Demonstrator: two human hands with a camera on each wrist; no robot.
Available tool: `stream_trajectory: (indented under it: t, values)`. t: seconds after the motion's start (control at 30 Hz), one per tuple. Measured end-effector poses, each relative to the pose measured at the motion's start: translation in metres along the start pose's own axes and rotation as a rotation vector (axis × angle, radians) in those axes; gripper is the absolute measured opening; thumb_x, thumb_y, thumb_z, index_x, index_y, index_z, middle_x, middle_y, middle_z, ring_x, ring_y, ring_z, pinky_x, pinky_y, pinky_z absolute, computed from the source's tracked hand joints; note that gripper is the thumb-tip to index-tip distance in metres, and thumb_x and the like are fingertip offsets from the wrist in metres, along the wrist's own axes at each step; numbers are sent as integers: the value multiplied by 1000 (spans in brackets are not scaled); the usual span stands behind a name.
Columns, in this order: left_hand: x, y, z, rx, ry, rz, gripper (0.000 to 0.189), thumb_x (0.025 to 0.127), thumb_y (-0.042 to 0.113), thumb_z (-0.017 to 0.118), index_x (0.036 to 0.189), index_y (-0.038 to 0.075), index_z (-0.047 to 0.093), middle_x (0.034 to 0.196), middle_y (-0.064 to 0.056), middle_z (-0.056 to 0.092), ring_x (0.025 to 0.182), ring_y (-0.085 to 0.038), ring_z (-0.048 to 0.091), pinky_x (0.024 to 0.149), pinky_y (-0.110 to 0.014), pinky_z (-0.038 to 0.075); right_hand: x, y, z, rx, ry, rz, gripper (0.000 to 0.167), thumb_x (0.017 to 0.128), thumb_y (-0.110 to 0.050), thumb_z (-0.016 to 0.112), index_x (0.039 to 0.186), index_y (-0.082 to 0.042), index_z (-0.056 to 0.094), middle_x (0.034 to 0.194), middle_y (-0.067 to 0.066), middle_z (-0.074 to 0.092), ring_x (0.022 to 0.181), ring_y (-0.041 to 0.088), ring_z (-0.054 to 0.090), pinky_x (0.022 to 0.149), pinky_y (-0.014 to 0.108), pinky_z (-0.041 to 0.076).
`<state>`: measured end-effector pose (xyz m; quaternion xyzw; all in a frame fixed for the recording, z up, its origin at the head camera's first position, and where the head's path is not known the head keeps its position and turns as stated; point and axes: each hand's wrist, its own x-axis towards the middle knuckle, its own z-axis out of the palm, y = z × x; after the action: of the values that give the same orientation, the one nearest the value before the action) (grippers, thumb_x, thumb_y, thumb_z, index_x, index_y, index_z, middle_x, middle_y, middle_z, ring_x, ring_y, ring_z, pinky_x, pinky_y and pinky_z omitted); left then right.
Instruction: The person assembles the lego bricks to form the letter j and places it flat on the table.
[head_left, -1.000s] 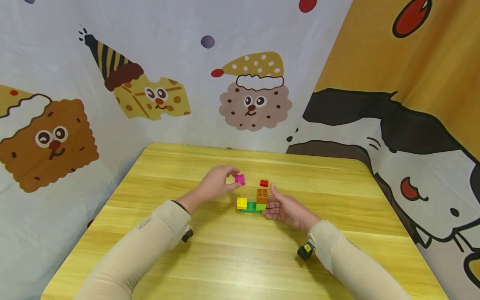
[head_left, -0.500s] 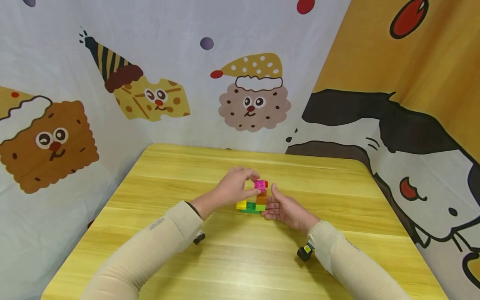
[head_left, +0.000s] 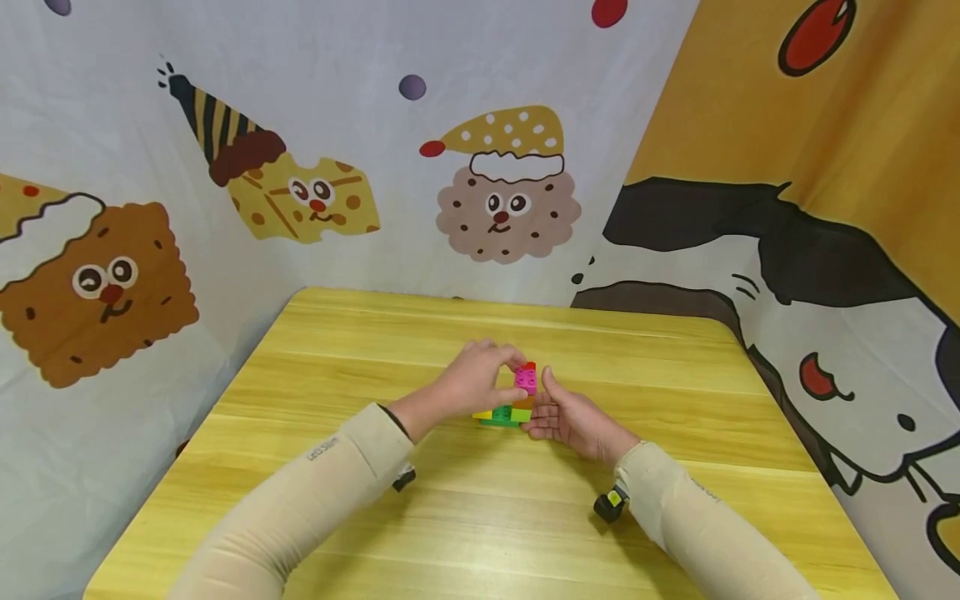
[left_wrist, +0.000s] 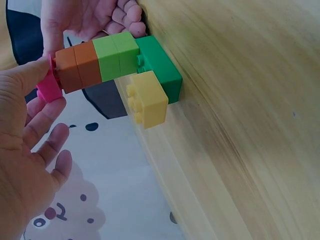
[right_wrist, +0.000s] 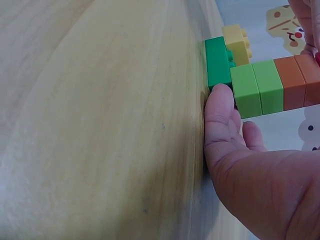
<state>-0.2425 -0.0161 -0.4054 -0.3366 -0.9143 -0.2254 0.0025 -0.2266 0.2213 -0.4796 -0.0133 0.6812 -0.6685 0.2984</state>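
Note:
A small tower of toy building bricks stands on the table. Its base is a long green brick [left_wrist: 162, 67], with a yellow brick [left_wrist: 151, 100] on one end and a lime brick [left_wrist: 118, 56] on the other. An orange brick [left_wrist: 77, 66] tops the lime one. My left hand [head_left: 474, 379] pinches a pink brick [head_left: 526, 380] between thumb and fingers at the top of the orange brick; whether it is fully seated I cannot tell. Beside the tower, my right hand [head_left: 581, 421] has its thumb raised and its fingers against the lower bricks.
A red brick [head_left: 530, 365] shows partly behind the pink one in the head view. The wooden table [head_left: 495, 517] ends at a patterned curtain [head_left: 337, 100]. A small black device [head_left: 611, 505] is worn at the right wrist.
My left hand has carried the pink brick rightward from left of the tower, then down onto the orange brick's top. The right hand has stayed in place.

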Motion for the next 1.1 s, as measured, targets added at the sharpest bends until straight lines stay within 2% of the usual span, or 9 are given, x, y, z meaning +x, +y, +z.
stream_trajectory:
  t: [0.33,0.47,0.57,0.7,1.1]
  values:
    - [1,-2,4,-8,-1,9,51,98,41,79,139,13,66,126,0,77,123,-23,63,118,-49,42,1,-5,3,10,15,15,100,99,-85,33,150,-2,51,144,25,61,118,32,69,105,42,57]
    - [1,-4,7,-2,2,10,49,98,40,79,137,14,67,125,1,77,122,-22,63,118,-49,42,2,-9,5,-23,9,18,102,99,-86,32,157,-3,45,154,26,57,121,33,70,106,44,57]
    - [1,-5,8,-1,7,12,46,98,40,78,136,15,68,123,2,78,121,-21,63,116,-48,43,3,-12,7,-43,8,25,99,99,-84,35,160,-6,41,159,25,54,121,34,70,106,45,56]
    - [1,-5,9,-6,9,19,43,99,39,78,134,16,69,121,3,78,120,-21,63,114,-46,43,2,-16,9,-50,13,40,96,100,-82,41,161,-8,41,160,26,53,121,34,70,106,46,56]
    - [0,-5,10,-25,1,16,42,99,39,77,134,17,69,118,5,78,121,-22,64,115,-46,43,0,-18,10,-47,6,56,90,102,-77,46,158,-6,42,153,26,59,121,35,70,106,46,56]
